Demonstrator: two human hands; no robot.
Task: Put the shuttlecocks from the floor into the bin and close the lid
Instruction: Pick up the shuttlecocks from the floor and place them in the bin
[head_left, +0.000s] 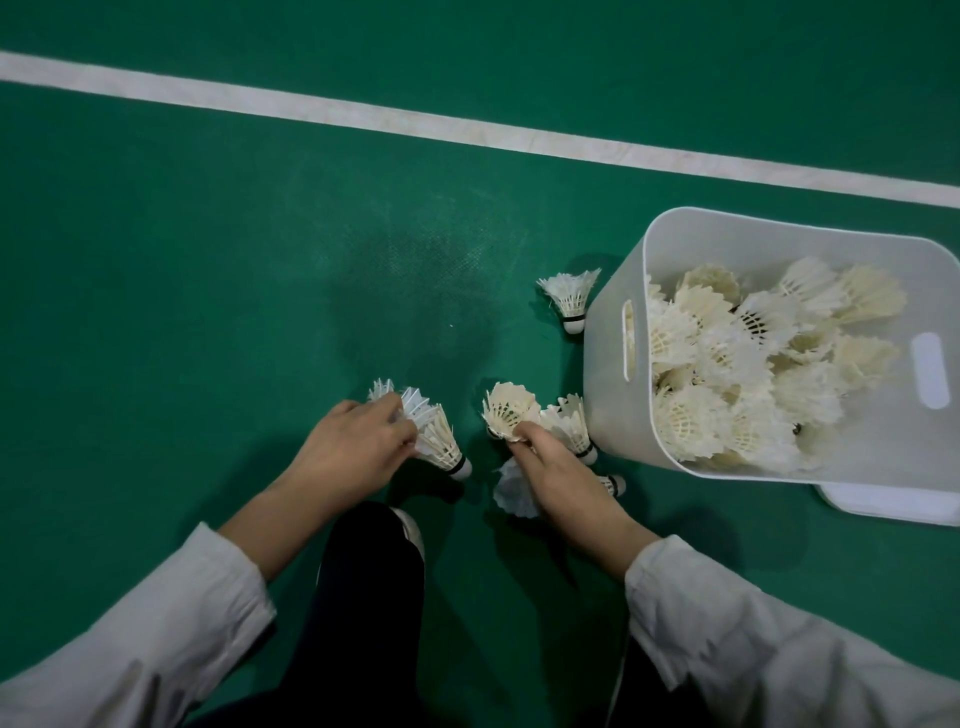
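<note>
A white plastic bin (608, 379) stands on the green floor at the right, holding several feather shuttlecocks (748, 364). My left hand (353, 452) is closed around a bunch of shuttlecocks (434, 434) low over the floor. My right hand (550, 467) pinches a cream shuttlecock (506, 410) by its base, and another white one (514, 491) shows under the palm. Two more shuttlecocks (574, 426) lie beside the bin's near corner. A single shuttlecock (569, 296) stands on its cork left of the bin. The white lid (893, 506) lies flat under the bin's near right side.
A white court line (467, 127) crosses the green floor diagonally behind the work area. My dark trouser knee (371, 571) and a shoe tip (413, 527) are between my arms, close under the left hand.
</note>
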